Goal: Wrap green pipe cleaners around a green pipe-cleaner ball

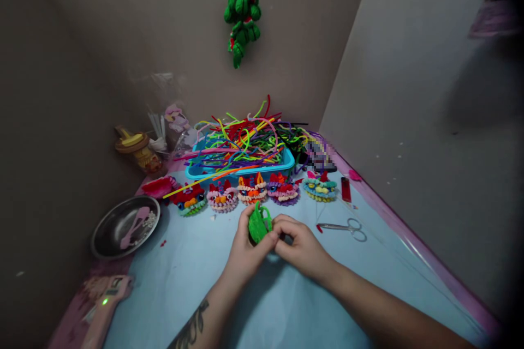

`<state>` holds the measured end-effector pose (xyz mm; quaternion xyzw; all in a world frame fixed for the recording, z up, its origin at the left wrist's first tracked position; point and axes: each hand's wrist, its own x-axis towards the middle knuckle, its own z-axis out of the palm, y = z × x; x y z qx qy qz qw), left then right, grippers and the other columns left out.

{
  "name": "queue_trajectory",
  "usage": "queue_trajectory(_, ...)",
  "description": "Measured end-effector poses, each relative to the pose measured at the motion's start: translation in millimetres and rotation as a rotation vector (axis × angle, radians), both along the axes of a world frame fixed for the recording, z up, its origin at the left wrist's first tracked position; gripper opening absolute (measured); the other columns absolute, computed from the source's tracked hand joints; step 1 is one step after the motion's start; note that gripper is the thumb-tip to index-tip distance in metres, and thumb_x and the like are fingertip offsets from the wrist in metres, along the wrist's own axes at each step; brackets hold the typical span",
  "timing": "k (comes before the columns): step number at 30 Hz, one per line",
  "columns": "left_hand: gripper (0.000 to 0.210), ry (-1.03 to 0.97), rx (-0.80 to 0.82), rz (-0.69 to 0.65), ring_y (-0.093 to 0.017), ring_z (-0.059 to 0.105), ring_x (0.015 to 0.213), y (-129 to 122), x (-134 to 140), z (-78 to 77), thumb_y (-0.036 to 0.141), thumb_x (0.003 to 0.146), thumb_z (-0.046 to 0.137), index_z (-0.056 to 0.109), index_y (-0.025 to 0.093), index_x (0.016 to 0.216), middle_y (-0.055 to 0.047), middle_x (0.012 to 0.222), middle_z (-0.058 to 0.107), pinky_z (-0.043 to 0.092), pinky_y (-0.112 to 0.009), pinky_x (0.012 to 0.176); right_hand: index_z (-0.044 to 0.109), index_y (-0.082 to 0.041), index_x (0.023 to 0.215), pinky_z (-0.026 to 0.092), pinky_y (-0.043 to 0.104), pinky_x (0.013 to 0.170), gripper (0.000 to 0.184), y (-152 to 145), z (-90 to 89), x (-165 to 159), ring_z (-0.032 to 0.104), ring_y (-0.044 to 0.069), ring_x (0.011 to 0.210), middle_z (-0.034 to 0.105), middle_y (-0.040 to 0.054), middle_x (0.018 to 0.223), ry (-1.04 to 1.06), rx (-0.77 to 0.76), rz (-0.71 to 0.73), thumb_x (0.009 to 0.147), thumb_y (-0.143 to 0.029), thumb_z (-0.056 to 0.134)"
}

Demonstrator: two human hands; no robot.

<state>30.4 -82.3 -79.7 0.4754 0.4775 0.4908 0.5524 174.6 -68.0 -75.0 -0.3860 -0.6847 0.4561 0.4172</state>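
Observation:
My left hand (244,246) is closed around a bright green coiled pipe-cleaner piece (257,226), rounded and with a loop standing at its right side. My right hand (301,241) pinches at the right edge of this piece, its thumb and index finger pressed together near my left thumb. What lies between those right fingertips is mostly hidden. Just beyond both hands sits a row of several colourful fuzzy pipe-cleaner faces, among them an orange-and-peach one (252,190) and a pink one (221,197). Small scissors (346,228) lie to the right of my right hand.
A blue basket (241,171) heaped with loose pipe cleaners (245,139) stands at the back. At left are a metal bowl (107,233) holding a pink tool (135,227), and a pink device (107,311) with a green light. A green bundle (242,11) hangs on the wall.

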Motion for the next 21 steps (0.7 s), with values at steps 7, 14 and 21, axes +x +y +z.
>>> queue_trajectory(7, 0.049, 0.285, 0.173, 0.053, -0.026, 0.05, 0.114, 1, -6, -0.1, 0.029, 0.076, 0.065, 0.048, 0.022, 0.122, -0.009, 0.122, 0.05, 0.039, -0.04, 0.098, 0.052, -0.019, 0.064, 0.038, 0.025, 0.063, 0.014, 6, 2.8, 8, 0.051, 0.015, 0.073, 0.05, -0.0003, 0.071, -0.088, 0.018, 0.078, 0.073, -0.009, 0.053)
queue_trajectory(14, 0.047, 0.49, 0.369, -0.03, -0.026, 0.044, 0.122, -1, -6, -5.2, 0.021, 0.078, 0.061, 0.049, 0.024, 0.123, -0.011, 0.126, 0.045, 0.034, -0.044, 0.104, 0.062, -0.022, 0.098, 0.043, 0.028, 0.068, 0.02, 12, 4.3, 19, 0.054, 0.017, 0.079, 0.056, 0.0034, 0.088, 0.034, 0.037, -0.144, 0.078, -0.024, 0.062)
queue_trajectory(21, 0.052, 0.517, 0.385, -0.116, -0.027, 0.045, 0.121, -3, -1, -11.4, 0.021, 0.075, 0.065, 0.047, 0.024, 0.124, -0.012, 0.126, 0.043, 0.036, -0.045, 0.103, 0.052, -0.019, 0.06, 0.037, 0.027, 0.061, 0.02, 14, 8.4, 14, 0.046, 0.013, 0.065, 0.047, -0.0012, 0.07, 0.068, -0.075, -0.108, 0.077, -0.027, 0.06)
